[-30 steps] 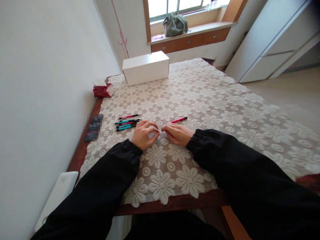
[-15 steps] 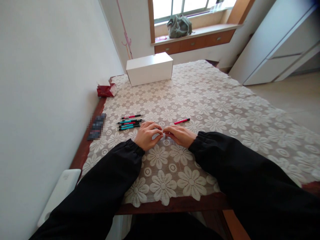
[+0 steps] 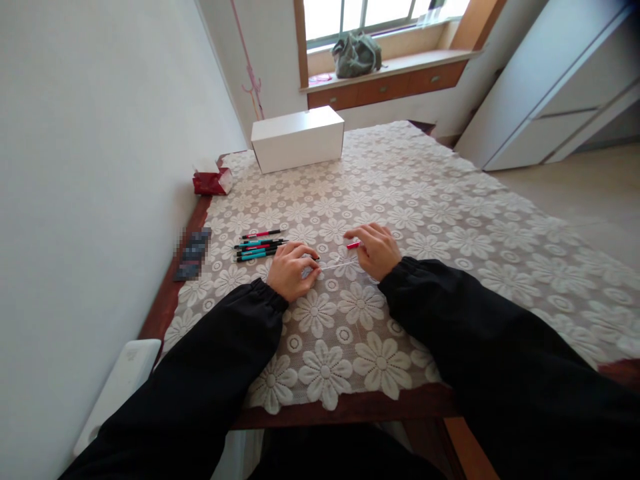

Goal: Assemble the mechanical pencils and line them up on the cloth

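My left hand [image 3: 294,272] rests at the middle of the table, thumb and forefinger pinched on a thin white strand [image 3: 336,266]. The strand runs right toward my other hand; its exact kind is too fine to make out. A small dark tip shows by the left fingertips. My right hand [image 3: 376,251] hovers with forefinger and thumb apart over a red pen [image 3: 353,245], whose right part it hides. Whether the fingers touch the pen, I cannot tell. Beside my left hand lie several teal, black and red pens [image 3: 257,253], with one red-and-black pen [image 3: 261,234] just behind them.
A white box [image 3: 299,143] stands at the back of the table. Along the left edge are a red tissue pack [image 3: 213,181] and a blurred dark item [image 3: 193,253]. A white device [image 3: 120,393] sits near my left sleeve. Floral lace cloth [image 3: 383,360] covers the table.
My right hand has moved right and away from my left, over the red pen, with its fingers spreading. The white strand between the hands has come into sight. My left hand has barely moved.
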Tool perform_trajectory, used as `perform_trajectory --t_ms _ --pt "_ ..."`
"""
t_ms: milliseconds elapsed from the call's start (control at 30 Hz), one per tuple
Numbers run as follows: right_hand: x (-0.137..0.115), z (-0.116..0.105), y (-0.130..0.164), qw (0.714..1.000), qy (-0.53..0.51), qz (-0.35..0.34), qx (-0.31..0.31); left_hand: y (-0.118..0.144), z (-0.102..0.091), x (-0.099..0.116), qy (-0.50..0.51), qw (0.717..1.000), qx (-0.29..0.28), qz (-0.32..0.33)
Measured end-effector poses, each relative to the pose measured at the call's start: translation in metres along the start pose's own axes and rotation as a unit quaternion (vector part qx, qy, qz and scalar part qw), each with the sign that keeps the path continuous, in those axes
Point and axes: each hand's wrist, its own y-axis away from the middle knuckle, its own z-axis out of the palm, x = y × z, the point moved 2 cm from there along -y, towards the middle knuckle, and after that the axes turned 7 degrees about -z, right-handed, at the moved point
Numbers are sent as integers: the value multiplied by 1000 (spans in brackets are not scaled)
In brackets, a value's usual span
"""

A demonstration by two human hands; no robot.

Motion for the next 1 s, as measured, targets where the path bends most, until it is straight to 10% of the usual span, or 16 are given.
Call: perform_trajectory --t_ms 1000 --pt "0 10 1 995 17 -29 -94 -2 -3 -2 -7 997 48 -68"
